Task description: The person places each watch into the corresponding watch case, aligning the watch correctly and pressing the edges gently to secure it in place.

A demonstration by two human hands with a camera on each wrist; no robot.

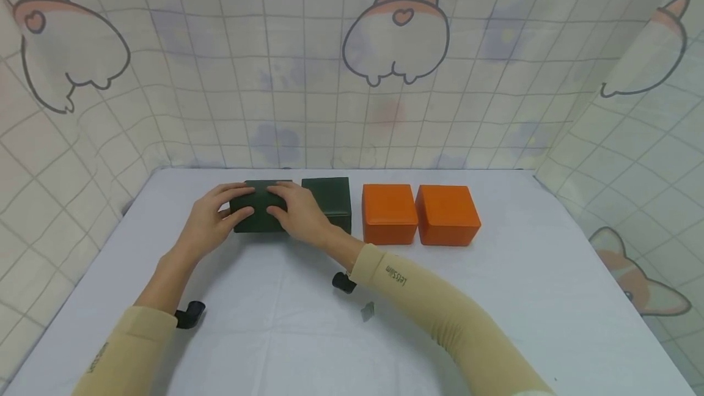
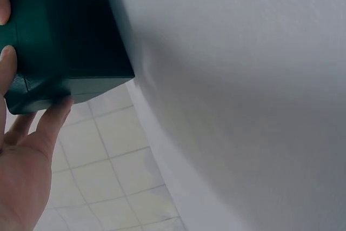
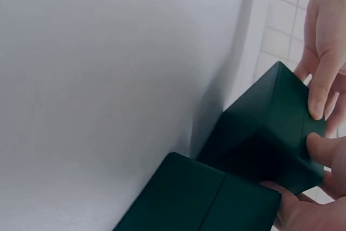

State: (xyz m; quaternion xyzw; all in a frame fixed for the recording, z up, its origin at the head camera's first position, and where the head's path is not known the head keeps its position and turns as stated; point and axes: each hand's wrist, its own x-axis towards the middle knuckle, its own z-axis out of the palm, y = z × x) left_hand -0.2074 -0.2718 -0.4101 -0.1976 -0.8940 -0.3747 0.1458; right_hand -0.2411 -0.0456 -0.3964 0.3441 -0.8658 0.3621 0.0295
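A dark green box point(image 1: 261, 201) with a fine seam near its top sits at the left of a row on the white-covered table. My left hand point(image 1: 205, 220) grips its left end, thumb on the upper face and fingers round the far side. From the right, my right hand point(image 1: 302, 211) holds the same box, its thumb and fingers over the top right edge. In the right wrist view, both hands meet the box point(image 3: 262, 123) near its top. Beside it stands a second dark green box point(image 1: 330, 199), partly hidden behind my right hand.
Two orange boxes point(image 1: 389, 212) point(image 1: 448, 214) stand side by side to the right, in line with the green ones. A tiled-pattern curtain point(image 1: 308, 109) with cartoon animals rises behind and beside the table point(image 1: 308, 322). Black wrist mounts point(image 1: 190, 315) show below the forearms.
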